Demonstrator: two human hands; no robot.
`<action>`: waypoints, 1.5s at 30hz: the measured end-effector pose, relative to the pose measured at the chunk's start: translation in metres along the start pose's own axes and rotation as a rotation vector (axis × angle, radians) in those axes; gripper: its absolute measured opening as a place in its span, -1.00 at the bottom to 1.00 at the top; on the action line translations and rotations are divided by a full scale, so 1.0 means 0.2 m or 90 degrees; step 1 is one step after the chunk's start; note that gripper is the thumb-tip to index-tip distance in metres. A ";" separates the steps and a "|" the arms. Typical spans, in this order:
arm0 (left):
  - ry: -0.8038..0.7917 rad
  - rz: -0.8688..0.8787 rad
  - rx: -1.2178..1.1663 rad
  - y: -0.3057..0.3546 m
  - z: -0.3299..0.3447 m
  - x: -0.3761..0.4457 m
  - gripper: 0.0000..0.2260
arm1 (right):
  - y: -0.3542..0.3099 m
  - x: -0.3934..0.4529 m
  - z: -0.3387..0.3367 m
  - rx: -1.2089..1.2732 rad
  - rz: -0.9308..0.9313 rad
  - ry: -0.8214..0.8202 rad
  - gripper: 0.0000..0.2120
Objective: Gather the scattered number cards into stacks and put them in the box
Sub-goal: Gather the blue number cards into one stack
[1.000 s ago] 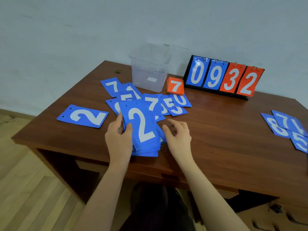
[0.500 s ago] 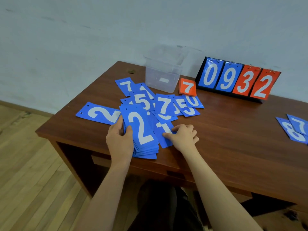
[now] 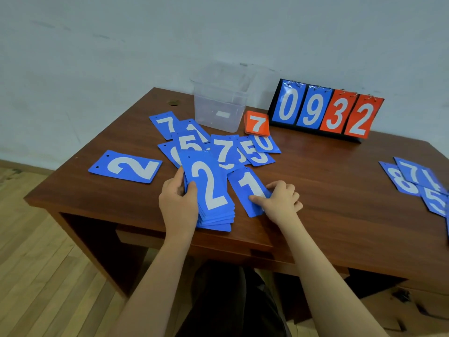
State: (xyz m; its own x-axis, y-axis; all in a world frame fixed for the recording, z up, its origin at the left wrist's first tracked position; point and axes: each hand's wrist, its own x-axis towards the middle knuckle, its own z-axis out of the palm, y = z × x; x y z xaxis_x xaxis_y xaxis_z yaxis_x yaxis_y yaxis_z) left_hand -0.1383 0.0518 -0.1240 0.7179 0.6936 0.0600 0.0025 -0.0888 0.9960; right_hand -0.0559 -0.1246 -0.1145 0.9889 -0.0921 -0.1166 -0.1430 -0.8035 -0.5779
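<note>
The left hand (image 3: 178,205) gripped a stack of blue number cards (image 3: 213,200), a 2 on top, at the desk's (image 3: 340,190) front edge; the right hand (image 3: 279,200) pinched a blue 1 card (image 3: 247,188) just beside it; loose cards (image 3: 218,147) lay overlapped before the clear plastic box (image 3: 218,105) near the back edge.

One clear box (image 3: 220,107), one four-digit scoreboard (image 3: 325,110), one orange card pile (image 3: 257,124), two hands.

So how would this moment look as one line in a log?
left hand: holds blue stack | right hand: pinching blue 1 card | box: empty | loose cards remain
</note>
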 end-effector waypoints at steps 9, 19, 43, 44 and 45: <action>0.017 0.028 0.034 0.02 0.06 0.00 -0.59 | 0.03 -0.11 -0.06 0.383 -0.165 0.206 -0.71; -0.036 0.019 -0.092 0.09 0.19 -0.01 -0.59 | -0.11 -0.15 0.03 0.534 -0.196 0.159 -0.70; -0.003 0.028 0.054 0.07 0.28 0.23 -0.62 | -0.03 0.39 0.03 -0.182 -0.239 -0.062 -0.53; -0.007 0.024 0.053 0.06 0.28 0.23 -0.63 | -0.02 0.39 0.03 -0.212 -0.242 -0.068 -0.53; -0.012 0.019 0.053 0.06 0.29 0.23 -0.63 | 0.00 0.37 0.02 -0.231 -0.250 -0.057 -0.54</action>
State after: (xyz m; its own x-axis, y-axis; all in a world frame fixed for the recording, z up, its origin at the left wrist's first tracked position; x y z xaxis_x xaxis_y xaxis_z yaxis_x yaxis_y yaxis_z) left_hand -0.0653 0.0413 -0.1132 0.7315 0.6761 0.0878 0.0377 -0.1687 0.9849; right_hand 0.0176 -0.1291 -0.1265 0.9557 0.2933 -0.0256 0.2750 -0.9204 -0.2779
